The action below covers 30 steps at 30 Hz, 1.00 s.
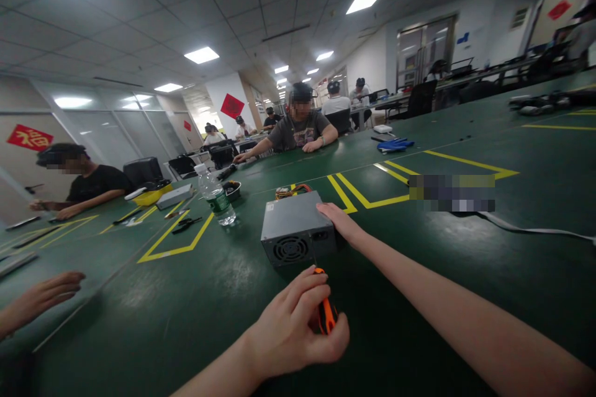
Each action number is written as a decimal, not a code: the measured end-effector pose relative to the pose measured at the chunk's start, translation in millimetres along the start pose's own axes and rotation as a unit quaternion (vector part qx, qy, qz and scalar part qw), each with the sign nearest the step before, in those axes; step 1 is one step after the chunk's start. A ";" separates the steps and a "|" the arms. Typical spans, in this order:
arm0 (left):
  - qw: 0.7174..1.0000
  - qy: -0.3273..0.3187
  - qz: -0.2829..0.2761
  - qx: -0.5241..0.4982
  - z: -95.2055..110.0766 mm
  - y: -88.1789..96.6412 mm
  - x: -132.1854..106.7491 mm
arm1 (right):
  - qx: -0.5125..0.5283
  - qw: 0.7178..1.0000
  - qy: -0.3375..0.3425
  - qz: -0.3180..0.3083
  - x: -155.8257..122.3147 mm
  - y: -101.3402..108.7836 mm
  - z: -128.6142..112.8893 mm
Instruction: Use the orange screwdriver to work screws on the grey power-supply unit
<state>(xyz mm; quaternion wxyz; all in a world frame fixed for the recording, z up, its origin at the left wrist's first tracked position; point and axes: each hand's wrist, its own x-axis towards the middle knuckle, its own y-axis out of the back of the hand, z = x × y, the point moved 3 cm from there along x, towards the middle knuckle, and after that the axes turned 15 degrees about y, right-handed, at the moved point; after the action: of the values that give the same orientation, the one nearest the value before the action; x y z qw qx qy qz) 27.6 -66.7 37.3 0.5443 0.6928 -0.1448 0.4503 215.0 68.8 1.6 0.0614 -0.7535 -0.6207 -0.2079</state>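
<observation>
A grey computer power supply (293,218) lies on the green table, its fan grille and socket facing me. My left hand (298,322) is closed around the orange-and-black handle of a screwdriver (328,315). The thin shaft points at the power supply's near face, beside the socket; whether the tip sits in a screw is too small to see. My right hand (339,223) grips the top right edge of the power supply, fingers over the top, thumb hidden. Bundled coloured cables (293,191) come out behind the case.
A water bottle (216,196) stands left of the power supply, with a small bowl (231,188) behind it. Another person's hand (44,301) is at the left edge. A co-worker (302,127) sits across the table. Blue cloth-like item (395,145) and a blurred-out object (451,193) lie to the right.
</observation>
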 end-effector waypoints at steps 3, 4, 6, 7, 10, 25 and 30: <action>1.000 -0.014 -0.027 -0.001 -5.4 7.4 0.3 | -0.020 1.000 0.002 -0.003 0.7 1.0 0.9; 0.999 -0.015 -0.031 0.000 -6.7 11.2 1.9 | -0.028 1.000 0.004 -0.004 0.9 1.4 0.2; 1.000 -0.019 -0.023 0.000 -7.8 19.4 6.4 | -0.049 0.999 0.013 -0.003 0.5 3.0 -4.0; 1.000 -0.019 -0.022 0.001 -7.8 22.6 8.7 | -0.061 0.998 0.023 -0.001 -0.4 4.1 -7.9; 1.000 -0.023 -0.015 0.006 -7.5 27.8 13.0 | -0.096 0.992 0.082 0.002 -8.0 8.4 -26.3; 0.997 -0.032 -0.069 0.030 -14.2 12.2 -12.6 | -0.238 0.946 0.211 -0.054 -55.4 -5.6 -46.3; 0.997 -0.032 -0.066 0.036 -14.2 13.2 -12.8 | -0.253 0.944 0.204 -0.047 -56.0 -7.6 -45.1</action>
<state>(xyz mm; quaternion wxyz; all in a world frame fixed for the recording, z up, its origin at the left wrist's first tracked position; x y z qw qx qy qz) 4.8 -62.7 35.6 0.5422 0.7343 -0.0997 0.3960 189.0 3.6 19.4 -0.0159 -0.6557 -0.5562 -0.5104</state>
